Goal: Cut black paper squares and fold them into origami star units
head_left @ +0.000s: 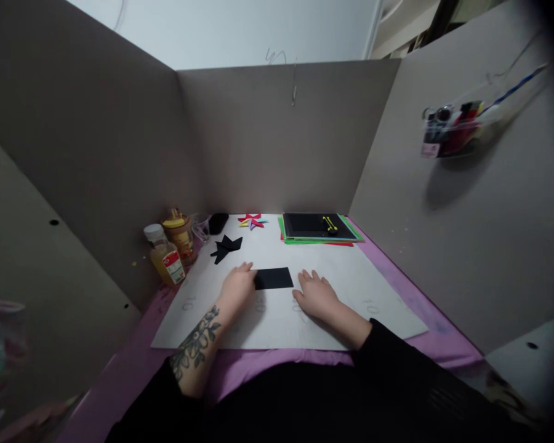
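Observation:
A black paper rectangle (274,278) lies flat on the white board (277,329) in front of me. My left hand (240,285) is at its left end, fingers closed on that edge and partly hiding it. Just beyond the paper's right end, my right hand (317,295) rests palm down on the board, holding nothing, with its fingers apart. Farther back on the left is a folded black paper piece (227,246) with several points. A multicoloured paper star (252,221) lies near the back wall.
At the back right, a stack of coloured paper (305,226) has a black and yellow tool (330,225) on top. Bottles, including a juice bottle (164,257), stand at left beside a black object (218,223). Grey partitions (286,135) enclose three sides; a clear holder (457,129) hangs at right.

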Tool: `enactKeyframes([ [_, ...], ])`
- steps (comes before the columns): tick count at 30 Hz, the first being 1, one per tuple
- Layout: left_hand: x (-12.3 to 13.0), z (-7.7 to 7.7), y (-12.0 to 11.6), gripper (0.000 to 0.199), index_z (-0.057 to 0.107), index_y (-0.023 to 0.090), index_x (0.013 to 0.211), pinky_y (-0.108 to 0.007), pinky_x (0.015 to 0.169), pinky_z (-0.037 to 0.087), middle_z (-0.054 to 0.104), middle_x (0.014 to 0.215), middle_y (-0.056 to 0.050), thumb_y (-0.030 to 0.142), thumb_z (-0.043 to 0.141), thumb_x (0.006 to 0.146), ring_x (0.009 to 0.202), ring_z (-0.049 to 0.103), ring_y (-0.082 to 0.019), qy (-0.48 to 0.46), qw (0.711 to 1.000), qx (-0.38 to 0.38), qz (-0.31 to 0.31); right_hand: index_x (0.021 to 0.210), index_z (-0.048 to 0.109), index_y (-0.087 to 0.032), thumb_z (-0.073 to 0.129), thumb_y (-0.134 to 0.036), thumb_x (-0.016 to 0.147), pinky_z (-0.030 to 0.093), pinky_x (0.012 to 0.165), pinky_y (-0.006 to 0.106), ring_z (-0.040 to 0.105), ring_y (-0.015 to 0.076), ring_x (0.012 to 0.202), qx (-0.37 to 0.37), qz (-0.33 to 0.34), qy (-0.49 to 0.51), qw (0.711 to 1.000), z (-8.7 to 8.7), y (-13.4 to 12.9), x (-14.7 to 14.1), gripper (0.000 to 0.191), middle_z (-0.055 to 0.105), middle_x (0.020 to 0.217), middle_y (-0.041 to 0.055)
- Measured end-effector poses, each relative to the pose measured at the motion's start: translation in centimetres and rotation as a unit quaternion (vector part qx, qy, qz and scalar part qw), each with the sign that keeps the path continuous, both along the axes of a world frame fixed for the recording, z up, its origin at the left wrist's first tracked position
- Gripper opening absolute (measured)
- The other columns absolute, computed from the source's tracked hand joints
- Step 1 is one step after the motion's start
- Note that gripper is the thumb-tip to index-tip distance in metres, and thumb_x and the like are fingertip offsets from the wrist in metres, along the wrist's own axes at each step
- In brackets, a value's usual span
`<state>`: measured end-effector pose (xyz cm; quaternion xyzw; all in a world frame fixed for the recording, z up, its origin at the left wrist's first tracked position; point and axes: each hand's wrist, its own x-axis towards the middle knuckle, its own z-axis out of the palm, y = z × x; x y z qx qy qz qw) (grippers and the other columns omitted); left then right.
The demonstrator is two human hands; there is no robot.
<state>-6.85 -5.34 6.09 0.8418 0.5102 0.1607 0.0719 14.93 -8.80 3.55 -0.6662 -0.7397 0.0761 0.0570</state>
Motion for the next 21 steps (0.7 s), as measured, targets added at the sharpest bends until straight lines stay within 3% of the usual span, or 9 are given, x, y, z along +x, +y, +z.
enactKeyframes([
  [2,1.8,-0.8,1.1,0.051,0.038,0.012,0.14,-0.035,0.107,0.033,0.044,0.142,-0.014,0.029,0.036,0.091,0.131,0.04,-0.022,-0.161,0.985,-0.052,-0.038,0.144,0.026,-0.007,0.04,-0.03,0.086,0.023,0.107,0.051,0.022,0.034,0.138,-0.005,0.044,0.03,0.999,0.1,1.5,-1.5,0.064,0.029,0.149,0.0153],
  [4,3.5,-2.0,1.6,0.057,0.018,0.013,0.147,-0.035,0.107,0.032,0.034,0.147,-0.012,0.034,0.023,0.095,0.134,0.036,-0.019,-0.249,0.962,-0.106,-0.05,0.147,0.02,-0.013,0.038,-0.028,0.087,0.021,0.109,0.05,0.017,0.031,0.14,-0.021,0.118,0.052,0.991,-0.4,2.8,-3.3,0.064,0.023,0.152,0.0112],
  [6,4.6,-3.1,1.7,0.061,0.019,0.01,0.147,-0.039,0.111,0.025,0.028,0.15,-0.014,0.04,0.023,0.094,0.139,0.022,-0.024,-0.203,0.97,-0.127,-0.049,0.147,0.021,-0.016,0.04,-0.031,0.087,0.015,0.111,0.051,0.014,0.0304,0.14,-0.015,0.171,0.035,0.984,-1.4,3.7,-4.8,0.065,0.021,0.153,0.0099],
  [9,4.3,-4.0,1.3,0.064,0.025,0.012,0.146,-0.043,0.112,0.019,0.026,0.151,-0.011,0.048,0.027,0.092,0.141,0.013,-0.029,-0.074,0.989,-0.105,-0.075,0.147,0.021,-0.019,0.043,-0.038,0.086,0.008,0.112,0.051,0.012,0.03,0.141,-0.008,0.182,0.007,0.983,-2.8,4.2,-5.3,0.067,0.019,0.154,0.0088],
  [14,1.5,-4.2,1.2,0.062,0.027,0.018,0.145,-0.05,0.11,0.019,0.027,0.151,-0.007,0.049,0.026,0.092,0.14,0.02,-0.028,0.047,0.995,-0.06,-0.056,0.148,0.016,-0.021,0.028,-0.039,0.092,0.013,0.11,0.052,0.012,0.0267,0.141,-0.014,0.101,-0.005,0.995,-3.1,4.1,-2.9,0.06,0.016,0.155,0.0048],
  [21,-0.4,-4.2,1.8,0.059,0.027,0.017,0.145,-0.053,0.109,0.019,0.024,0.152,-0.007,0.043,0.025,0.092,0.14,0.019,-0.027,0.092,0.993,-0.07,-0.004,0.147,0.014,-0.03,0.016,-0.047,0.094,0.01,0.106,0.063,0.009,0.0291,0.141,-0.035,0.007,-0.049,0.998,-2.9,5.2,0.9,0.056,0.014,0.155,0.0027],
])
